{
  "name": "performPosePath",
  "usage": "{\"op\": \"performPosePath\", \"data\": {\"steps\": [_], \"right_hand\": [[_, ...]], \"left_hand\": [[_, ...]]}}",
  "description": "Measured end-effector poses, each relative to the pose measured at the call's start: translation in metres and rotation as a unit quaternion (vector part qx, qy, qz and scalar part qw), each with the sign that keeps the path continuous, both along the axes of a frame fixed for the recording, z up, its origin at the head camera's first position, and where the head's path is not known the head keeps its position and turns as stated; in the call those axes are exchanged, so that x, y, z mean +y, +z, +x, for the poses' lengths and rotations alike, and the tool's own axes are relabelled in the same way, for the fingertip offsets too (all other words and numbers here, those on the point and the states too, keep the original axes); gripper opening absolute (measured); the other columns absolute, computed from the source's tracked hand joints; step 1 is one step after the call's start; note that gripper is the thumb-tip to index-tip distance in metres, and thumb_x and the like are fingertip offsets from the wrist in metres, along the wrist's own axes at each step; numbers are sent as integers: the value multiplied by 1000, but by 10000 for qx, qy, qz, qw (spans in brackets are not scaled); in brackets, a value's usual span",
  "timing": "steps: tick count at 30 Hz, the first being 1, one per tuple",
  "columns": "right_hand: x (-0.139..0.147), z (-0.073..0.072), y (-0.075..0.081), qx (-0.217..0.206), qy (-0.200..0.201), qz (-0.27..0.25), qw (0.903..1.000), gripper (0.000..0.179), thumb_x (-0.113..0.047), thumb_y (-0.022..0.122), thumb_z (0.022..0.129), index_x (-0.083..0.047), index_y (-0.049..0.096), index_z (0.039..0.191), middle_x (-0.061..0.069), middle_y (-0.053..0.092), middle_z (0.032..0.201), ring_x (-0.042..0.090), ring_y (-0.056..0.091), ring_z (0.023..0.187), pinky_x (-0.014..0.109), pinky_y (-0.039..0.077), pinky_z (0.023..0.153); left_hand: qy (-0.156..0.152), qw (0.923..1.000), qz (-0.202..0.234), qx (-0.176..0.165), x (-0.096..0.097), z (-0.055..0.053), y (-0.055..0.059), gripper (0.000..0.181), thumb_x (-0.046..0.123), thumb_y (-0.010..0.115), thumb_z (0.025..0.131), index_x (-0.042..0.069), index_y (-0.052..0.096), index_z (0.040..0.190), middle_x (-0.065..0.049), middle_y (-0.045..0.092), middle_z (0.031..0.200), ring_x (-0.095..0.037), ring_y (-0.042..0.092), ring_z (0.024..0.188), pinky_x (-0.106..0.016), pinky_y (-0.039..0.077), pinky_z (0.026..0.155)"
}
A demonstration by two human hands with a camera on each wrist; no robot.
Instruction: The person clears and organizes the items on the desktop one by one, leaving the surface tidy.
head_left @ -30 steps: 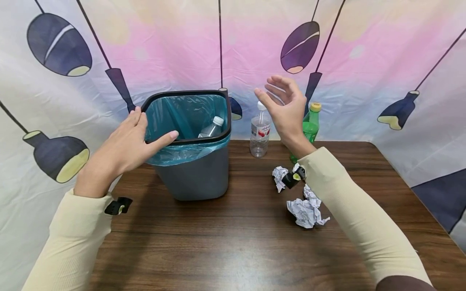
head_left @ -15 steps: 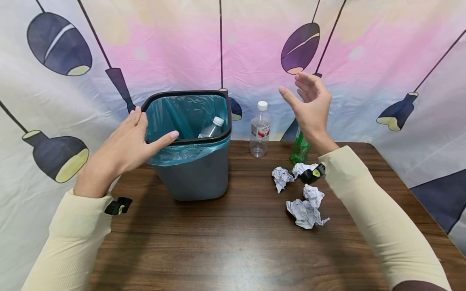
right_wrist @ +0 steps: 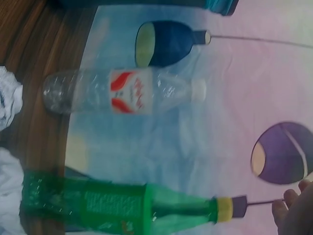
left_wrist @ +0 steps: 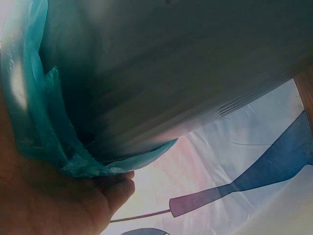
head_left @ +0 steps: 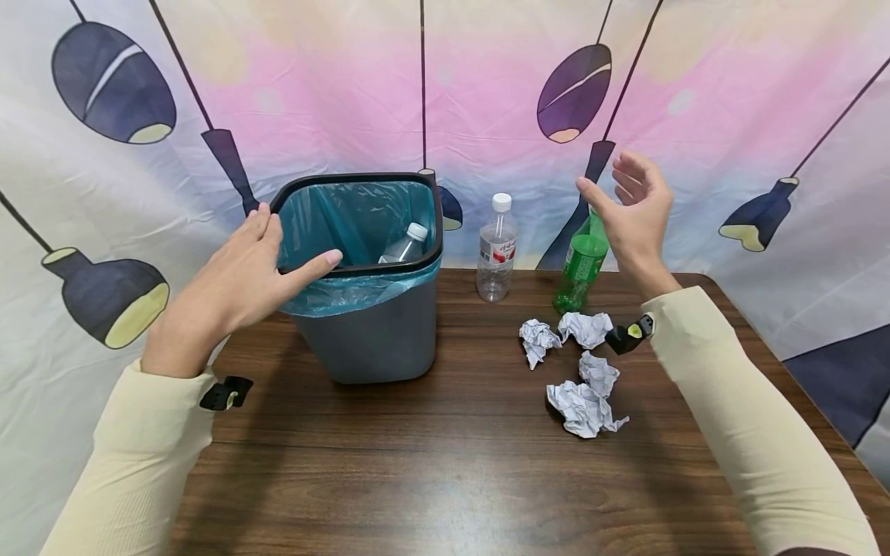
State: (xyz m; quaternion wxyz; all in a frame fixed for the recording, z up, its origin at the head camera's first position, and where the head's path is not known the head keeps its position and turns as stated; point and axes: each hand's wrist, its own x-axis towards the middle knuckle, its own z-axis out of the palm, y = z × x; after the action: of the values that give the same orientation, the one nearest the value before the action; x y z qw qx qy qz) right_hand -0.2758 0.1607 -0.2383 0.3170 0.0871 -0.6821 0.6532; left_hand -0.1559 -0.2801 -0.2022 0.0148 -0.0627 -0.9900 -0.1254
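Note:
My left hand (head_left: 232,274) rests on the near-left corner of a grey bin (head_left: 368,340), with straight fingers along its black rim and the thumb across the front. A teal liner bag (head_left: 334,297) folds over that rim. Inside the bin leans a clear bottle (head_left: 403,245) with a white cap. My right hand (head_left: 636,212) is raised with loosely bent fingers and holds nothing. Nearest to it stands a green bottle (head_left: 582,262), whose yellow cap (right_wrist: 224,209) shows in the right wrist view. Left of that, a clear labelled bottle (head_left: 497,251) stands upright.
Several crumpled paper balls (head_left: 584,409) lie on the wooden table (head_left: 431,471), right of the bin. A printed cloth backdrop (head_left: 334,85) hangs behind the table, close to the bottles.
My empty right hand has moved to the right, from in front of the clear bottle past the green bottle's neck. The left hand and the bin have stayed put.

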Motion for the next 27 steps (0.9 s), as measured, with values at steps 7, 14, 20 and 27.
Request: {"op": "performPosePath", "data": {"steps": [7, 14, 20, 27], "right_hand": [[17, -3, -16, -360, -378, 381, 9979, 66, -21, 88, 80, -7, 58, 137, 8, 58, 139, 19, 55, 131, 28, 40, 112], [28, -7, -34, -840, -456, 692, 9930, 74, -27, 86, 83, -5, 51, 144, 10, 52, 147, 20, 50, 136, 27, 38, 113], [32, -6, -49, -1013, -526, 1065, 9877, 80, -34, 84, 83, -6, 47, 149, 12, 49, 149, 23, 48, 139, 29, 38, 114], [32, -7, -64, -1361, -627, 1209, 9813, 87, -38, 85, 83, -4, 43, 151, 13, 46, 152, 27, 45, 141, 34, 37, 116]], "left_hand": [[10, 10000, -29, 13, 0, 0, 0, 115, 79, 36, 94, -11, -3, 156, -24, -16, 164, -41, -11, 153, -62, 3, 120], [58, 10000, -52, 24, 0, 0, -1, 116, 80, 35, 93, -11, -2, 156, -24, -15, 164, -40, -12, 153, -61, 1, 121], [77, 10000, -56, 22, 1, 0, -1, 116, 80, 35, 93, -11, -1, 156, -24, -14, 165, -41, -11, 153, -61, 1, 121], [79, 10000, -46, 16, 0, 0, -1, 116, 80, 35, 93, -10, -1, 156, -24, -14, 165, -41, -11, 153, -61, 1, 121]]}}
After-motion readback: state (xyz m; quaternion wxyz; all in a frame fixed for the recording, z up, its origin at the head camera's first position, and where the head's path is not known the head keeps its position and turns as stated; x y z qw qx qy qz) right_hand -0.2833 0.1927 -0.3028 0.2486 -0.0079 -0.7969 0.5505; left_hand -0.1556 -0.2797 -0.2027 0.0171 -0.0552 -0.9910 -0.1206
